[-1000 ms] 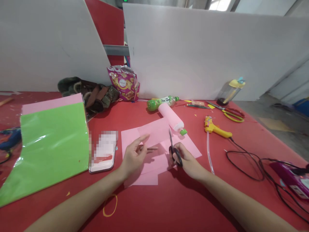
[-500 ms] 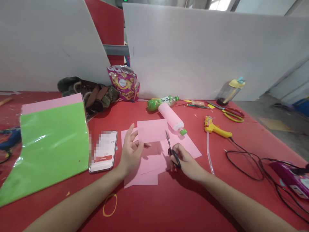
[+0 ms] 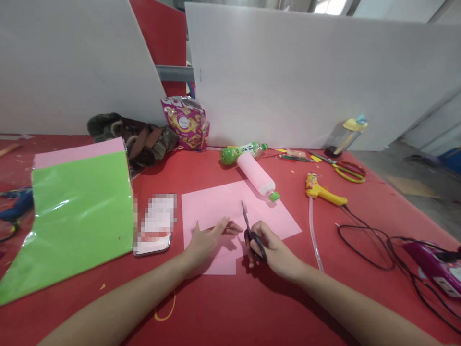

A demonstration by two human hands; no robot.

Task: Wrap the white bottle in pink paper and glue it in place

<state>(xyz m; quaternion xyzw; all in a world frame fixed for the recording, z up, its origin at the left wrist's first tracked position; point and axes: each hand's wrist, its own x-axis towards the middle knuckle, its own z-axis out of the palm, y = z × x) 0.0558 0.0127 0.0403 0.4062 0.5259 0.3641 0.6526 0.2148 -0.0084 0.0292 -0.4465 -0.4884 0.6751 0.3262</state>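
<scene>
My left hand [image 3: 209,240] is low over pink paper sheets [image 3: 209,204], fingers stretched to the right and slightly apart. I cannot make out any paper held in it. The fingers of my right hand [image 3: 273,250] wrap round the black handles of scissors [image 3: 250,230], whose blades point up and away above the sheets and look closed. The left fingertips are close to the scissors without clearly touching them. Behind the sheets lies a pink-wrapped bottle [image 3: 255,173] with a green cap, near a green labelled bottle [image 3: 241,152].
A phone [image 3: 154,242] and a green paper pack [image 3: 84,206] lie left. Right are a yellow glue gun [image 3: 324,193] with its cable, larger scissors [image 3: 347,170] and a purple power strip [image 3: 434,266]. A snack bag [image 3: 187,122] and drinking bottle [image 3: 345,137] stand behind.
A small pink paper piece raised at my left hand no longer shows separately. My left hand has moved down and right; the scissors have come slightly lower and left in my right hand.
</scene>
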